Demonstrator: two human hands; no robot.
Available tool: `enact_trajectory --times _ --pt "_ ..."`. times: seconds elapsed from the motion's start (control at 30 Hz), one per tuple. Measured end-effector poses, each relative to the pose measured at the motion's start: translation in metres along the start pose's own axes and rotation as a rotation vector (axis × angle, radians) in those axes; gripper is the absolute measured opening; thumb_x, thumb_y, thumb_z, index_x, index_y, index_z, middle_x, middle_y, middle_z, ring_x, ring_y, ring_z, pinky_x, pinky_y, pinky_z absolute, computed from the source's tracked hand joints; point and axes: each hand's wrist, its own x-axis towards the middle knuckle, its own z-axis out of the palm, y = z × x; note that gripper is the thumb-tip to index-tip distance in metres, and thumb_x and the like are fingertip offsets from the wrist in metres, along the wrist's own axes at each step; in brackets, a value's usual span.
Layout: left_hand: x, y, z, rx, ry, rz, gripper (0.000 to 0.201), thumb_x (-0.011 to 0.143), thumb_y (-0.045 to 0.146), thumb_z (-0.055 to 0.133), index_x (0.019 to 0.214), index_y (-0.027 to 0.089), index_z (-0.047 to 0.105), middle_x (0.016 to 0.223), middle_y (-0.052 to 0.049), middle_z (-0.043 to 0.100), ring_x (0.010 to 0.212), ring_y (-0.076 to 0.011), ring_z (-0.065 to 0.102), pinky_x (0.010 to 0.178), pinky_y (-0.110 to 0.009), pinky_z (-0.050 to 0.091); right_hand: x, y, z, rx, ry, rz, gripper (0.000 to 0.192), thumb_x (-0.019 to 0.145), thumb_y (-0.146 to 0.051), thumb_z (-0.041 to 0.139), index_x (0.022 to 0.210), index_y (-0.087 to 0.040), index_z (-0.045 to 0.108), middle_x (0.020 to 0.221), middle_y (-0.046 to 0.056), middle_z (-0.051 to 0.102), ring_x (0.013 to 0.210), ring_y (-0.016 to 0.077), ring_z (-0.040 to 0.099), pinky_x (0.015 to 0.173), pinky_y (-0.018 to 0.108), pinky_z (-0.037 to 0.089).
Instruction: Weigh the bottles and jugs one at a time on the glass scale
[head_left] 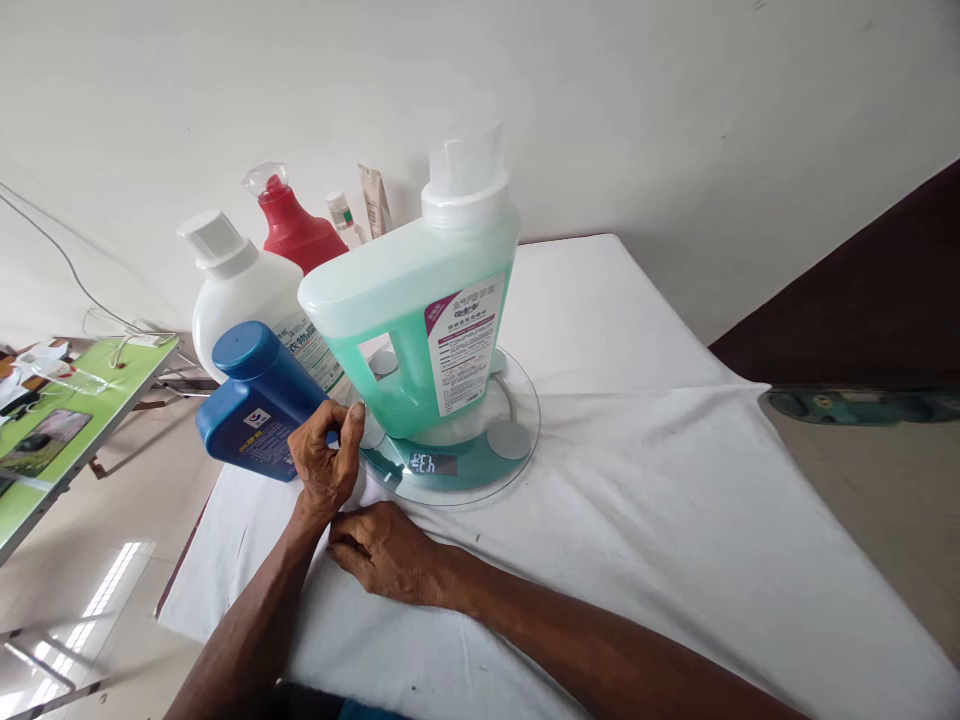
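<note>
- Your right arm (570, 630) crosses the lower frame; right hand (390, 550) curled, grip hidden.
- Your left hand (326, 455) bunches narrow, seemingly empty.
- Green jug (412, 310) stands mid-frame on the scale (480, 480); bumping it could tip it.

The red bottle (301, 228) is partly hidden; small print on the jug label (469, 348) seems illegible.

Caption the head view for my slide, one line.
Handled bottle of green liquid on a digital glass scale, left hand and right hand near its edge.
</note>
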Motion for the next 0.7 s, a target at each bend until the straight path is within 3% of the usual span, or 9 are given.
enact_trajectory --times 0.7 --pt "0.0021 0.0058 0.0043 -0.029 -0.04 0.153 0.041 0.102 0.024 0.066 0.065 0.019 0.049 0.053 0.007 0.046 0.047 -0.0061 0.035 0.049 -0.024 0.029 0.0015 0.0027 0.0046 -0.068 -0.006 -0.023 0.02 0.099 -0.014 0.063 0.079 -0.018 0.066 0.085 0.007 0.083 0.074 0.0199 0.074 0.069 0.029 0.043"
